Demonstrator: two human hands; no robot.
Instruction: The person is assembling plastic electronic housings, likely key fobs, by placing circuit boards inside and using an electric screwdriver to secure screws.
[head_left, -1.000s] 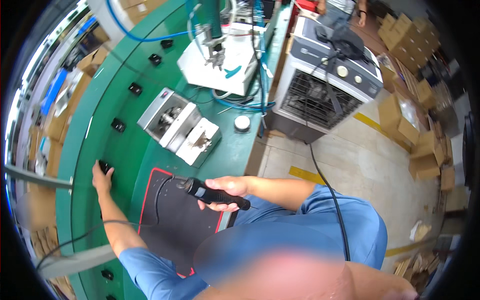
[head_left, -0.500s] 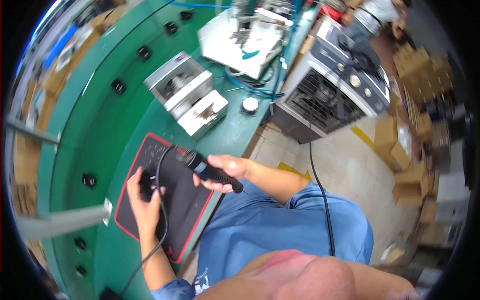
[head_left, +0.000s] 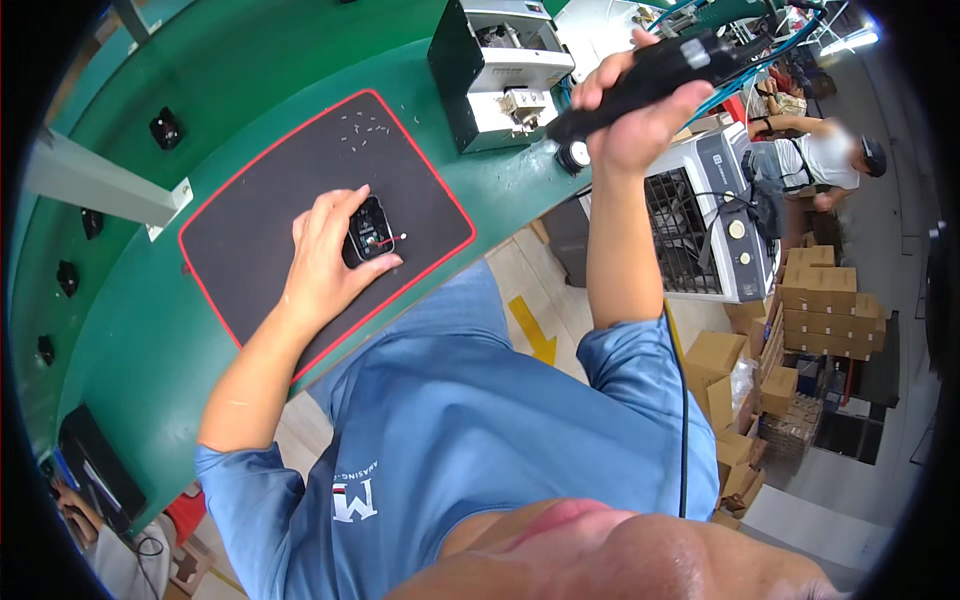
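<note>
My left hand (head_left: pixel 328 248) rests on the black mat (head_left: pixel 265 225) with its red border. Thumb and fingers are closed around a small black device housing (head_left: pixel 370 230), from which a short red wire with a white end (head_left: pixel 402 237) sticks out. In my right hand (head_left: pixel 645 120), raised over the far right of the bench, is a black electric screwdriver (head_left: pixel 640 85). Its lower end points down and left, beside the opening of a screw feeder (head_left: pixel 520 75); the bit is too blurred to make out. Several tiny screws (head_left: pixel 365 130) lie scattered on the mat's far part.
A round white-topped container (head_left: pixel 575 157) stands beneath the screwdriver. Behind the bench, a green conveyor (head_left: pixel 230 80) carries several small black housings (head_left: pixel 165 128). A grey post (head_left: pixel 100 185) rises at the left. An air cooler (head_left: pixel 715 215), cartons (head_left: pixel 830 300) and another person (head_left: pixel 820 160) are to the right.
My right hand has carried the screwdriver from over the mat up and away to the screw feeder. My left hand stays on the mat with the housing. The head view has turned.
</note>
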